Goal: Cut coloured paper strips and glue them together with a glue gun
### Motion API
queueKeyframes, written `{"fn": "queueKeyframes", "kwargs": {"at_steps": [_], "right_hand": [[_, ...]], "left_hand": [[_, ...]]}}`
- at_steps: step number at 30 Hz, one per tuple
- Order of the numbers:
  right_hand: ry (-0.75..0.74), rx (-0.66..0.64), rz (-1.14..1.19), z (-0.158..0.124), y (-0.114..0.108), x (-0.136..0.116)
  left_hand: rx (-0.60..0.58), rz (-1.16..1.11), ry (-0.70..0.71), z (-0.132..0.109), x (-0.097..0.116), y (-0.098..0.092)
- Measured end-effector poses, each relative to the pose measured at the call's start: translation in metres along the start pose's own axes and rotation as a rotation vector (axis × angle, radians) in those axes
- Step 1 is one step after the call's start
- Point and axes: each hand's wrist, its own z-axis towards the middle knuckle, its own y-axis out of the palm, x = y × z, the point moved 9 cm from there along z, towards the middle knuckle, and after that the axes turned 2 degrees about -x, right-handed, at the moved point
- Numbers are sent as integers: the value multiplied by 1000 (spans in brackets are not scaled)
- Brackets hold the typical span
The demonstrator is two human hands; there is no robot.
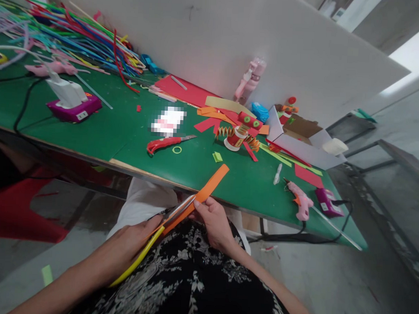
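Note:
Scissors with yellow handles [145, 252] are in my left hand [134, 240], which is closed around them and hides part of the grip. Their metal blades [180, 210] lie along an orange paper strip [213, 181] and point up to the right. My right hand [214, 222] pinches that strip close to the blade tips, between thumb and fingers. One end of the strip sticks out over the table's front edge. Both hands are above my lap, just in front of the table.
On the green table [127, 135] lie a red utility knife [164, 143], a paper figure [236, 137] and a pink glue gun [300, 198]. A white box [300, 145] stands at right. Colourful pipe cleaners [86, 40] and a purple power block [74, 107] are at left.

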Motion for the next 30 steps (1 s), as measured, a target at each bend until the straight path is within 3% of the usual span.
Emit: {"fn": "queueKeyframes", "kwargs": {"at_steps": [11,30], "right_hand": [[38,65,48,0,-10,-1],[4,3,-1,0,-2,1]], "left_hand": [[-1,-7,6,-9,-7,-2],[21,30,-12,2,-5,-1]]}}
